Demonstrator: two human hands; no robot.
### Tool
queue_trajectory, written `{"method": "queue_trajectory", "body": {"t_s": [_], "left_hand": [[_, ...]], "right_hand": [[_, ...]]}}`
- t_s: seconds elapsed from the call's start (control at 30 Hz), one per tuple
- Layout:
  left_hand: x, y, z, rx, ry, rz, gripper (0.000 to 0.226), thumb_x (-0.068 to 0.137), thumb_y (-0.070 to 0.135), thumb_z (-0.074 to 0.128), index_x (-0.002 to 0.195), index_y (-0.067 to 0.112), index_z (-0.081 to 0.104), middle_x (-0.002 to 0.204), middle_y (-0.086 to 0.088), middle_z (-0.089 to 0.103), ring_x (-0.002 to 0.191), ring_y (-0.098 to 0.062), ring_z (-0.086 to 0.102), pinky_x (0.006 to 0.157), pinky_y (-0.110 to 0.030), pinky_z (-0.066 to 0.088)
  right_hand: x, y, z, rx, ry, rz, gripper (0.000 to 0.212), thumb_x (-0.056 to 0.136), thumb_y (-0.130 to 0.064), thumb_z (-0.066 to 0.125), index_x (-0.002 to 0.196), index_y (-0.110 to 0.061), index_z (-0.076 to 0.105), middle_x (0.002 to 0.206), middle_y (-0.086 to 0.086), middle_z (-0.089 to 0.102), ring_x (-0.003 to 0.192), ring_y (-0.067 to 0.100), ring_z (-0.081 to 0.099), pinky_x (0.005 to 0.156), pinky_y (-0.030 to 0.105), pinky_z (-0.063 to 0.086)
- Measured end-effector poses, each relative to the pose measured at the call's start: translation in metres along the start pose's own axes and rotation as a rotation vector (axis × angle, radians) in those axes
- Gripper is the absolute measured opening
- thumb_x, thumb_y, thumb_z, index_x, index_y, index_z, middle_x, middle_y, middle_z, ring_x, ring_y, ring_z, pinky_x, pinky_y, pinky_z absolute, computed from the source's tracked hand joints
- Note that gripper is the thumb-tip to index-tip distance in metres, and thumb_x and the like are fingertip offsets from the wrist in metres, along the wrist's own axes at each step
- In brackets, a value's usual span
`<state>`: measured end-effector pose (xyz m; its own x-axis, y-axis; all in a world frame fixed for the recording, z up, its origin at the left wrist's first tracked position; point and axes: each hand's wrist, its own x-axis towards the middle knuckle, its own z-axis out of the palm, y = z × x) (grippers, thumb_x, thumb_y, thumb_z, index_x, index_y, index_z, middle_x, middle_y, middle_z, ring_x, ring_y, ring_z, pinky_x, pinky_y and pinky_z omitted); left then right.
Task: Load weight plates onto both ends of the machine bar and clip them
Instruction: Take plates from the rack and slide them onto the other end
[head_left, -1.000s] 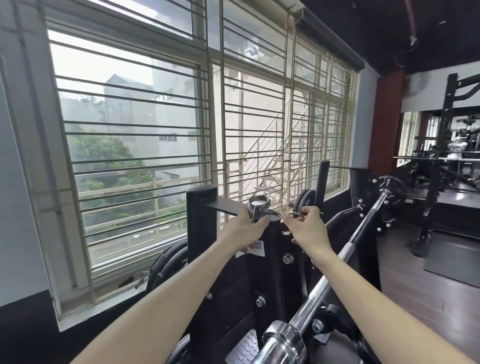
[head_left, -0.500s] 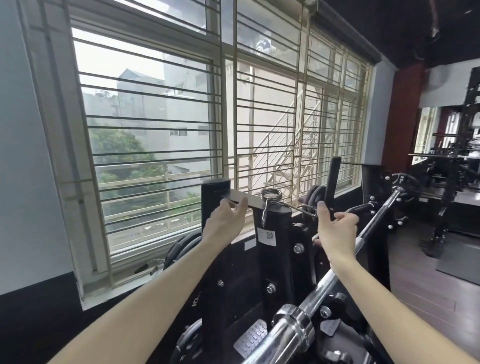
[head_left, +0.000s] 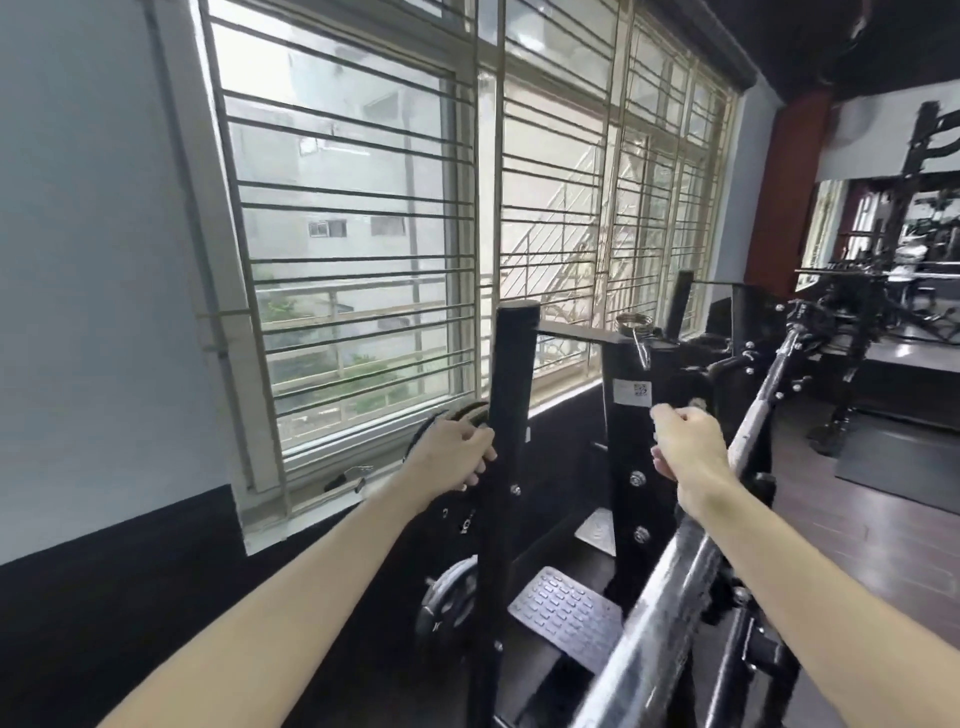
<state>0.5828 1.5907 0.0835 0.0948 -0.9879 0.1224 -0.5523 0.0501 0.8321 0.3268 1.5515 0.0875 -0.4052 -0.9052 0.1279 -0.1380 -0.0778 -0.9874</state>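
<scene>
My left hand (head_left: 457, 452) is closed over the top rim of a black weight plate (head_left: 460, 411), which is stored beside the black rack post (head_left: 511, 395). My right hand (head_left: 685, 447) hangs in a loose fist next to the second upright (head_left: 631, 415), and nothing shows in it. A chrome spring clip (head_left: 636, 325) rests on top of that upright. The chrome machine bar (head_left: 670, 613) runs from the lower middle up to the right, passing under my right wrist. Its near sleeve is bare and blurred.
Another black plate (head_left: 447, 597) hangs lower on the same rack. Treaded metal foot plates (head_left: 566, 608) lie between the uprights. A barred window (head_left: 363, 234) fills the wall behind. More gym racks (head_left: 883, 291) and a dark floor mat (head_left: 904, 462) are at the right.
Both hands came down from the top of the upright, leaving the spring clip there. My left hand dropped onto the stored plate's rim and my right hand lowered and curled; the view swung left.
</scene>
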Motion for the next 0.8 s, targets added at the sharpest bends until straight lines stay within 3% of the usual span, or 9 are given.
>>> {"method": "queue_trajectory", "body": {"t_s": [0.1,0.3,0.43,0.6,0.8], "left_hand": [[-0.024,-0.036,-0.034,-0.139,-0.029,-0.039,0.038,0.102,0.035,0.051,0.076,0.015,0.07,0.057,0.006,0.052,0.043,-0.005,0.049,0.044,-0.016,0.045],[-0.039,-0.098,-0.072,-0.325,-0.061,-0.176,0.034,0.104,0.032,0.049,0.078,0.016,0.065,0.047,0.013,0.036,0.04,-0.006,0.031,0.041,-0.018,0.028],[-0.012,-0.125,-0.083,-0.405,-0.07,-0.233,0.031,0.105,0.03,0.047,0.085,0.013,0.064,0.047,0.01,0.032,0.04,-0.006,0.025,0.038,-0.017,0.019],[0.058,-0.153,-0.095,-0.444,-0.064,-0.233,0.03,0.105,0.028,0.046,0.086,0.013,0.063,0.047,0.01,0.03,0.036,-0.005,0.022,0.033,-0.017,0.015],[0.148,-0.198,-0.098,-0.565,-0.025,-0.426,0.031,0.105,0.032,0.046,0.087,0.013,0.062,0.05,0.008,0.034,0.037,-0.006,0.025,0.035,-0.017,0.017]], "right_hand": [[-0.041,-0.001,0.038,0.029,-0.049,0.026,0.023,0.093,-0.021,0.051,0.072,-0.013,0.055,0.063,0.002,0.052,0.05,0.013,0.047,0.047,0.025,0.042],[-0.081,-0.001,0.105,-0.044,-0.117,0.087,0.02,0.09,-0.017,0.05,0.072,-0.013,0.058,0.061,-0.001,0.052,0.048,0.012,0.047,0.039,0.019,0.037],[-0.076,-0.005,0.149,-0.121,-0.163,0.052,0.019,0.092,-0.018,0.05,0.075,-0.013,0.055,0.062,0.001,0.051,0.049,0.013,0.045,0.038,0.018,0.034],[-0.04,0.007,0.209,-0.268,-0.209,-0.031,0.017,0.092,-0.023,0.05,0.078,-0.015,0.052,0.061,0.003,0.046,0.051,0.018,0.036,0.044,0.028,0.027],[0.013,0.04,0.282,-0.455,-0.311,-0.022,0.022,0.089,-0.025,0.052,0.07,-0.016,0.057,0.064,0.001,0.061,0.052,0.02,0.052,0.053,0.026,0.041]]}}
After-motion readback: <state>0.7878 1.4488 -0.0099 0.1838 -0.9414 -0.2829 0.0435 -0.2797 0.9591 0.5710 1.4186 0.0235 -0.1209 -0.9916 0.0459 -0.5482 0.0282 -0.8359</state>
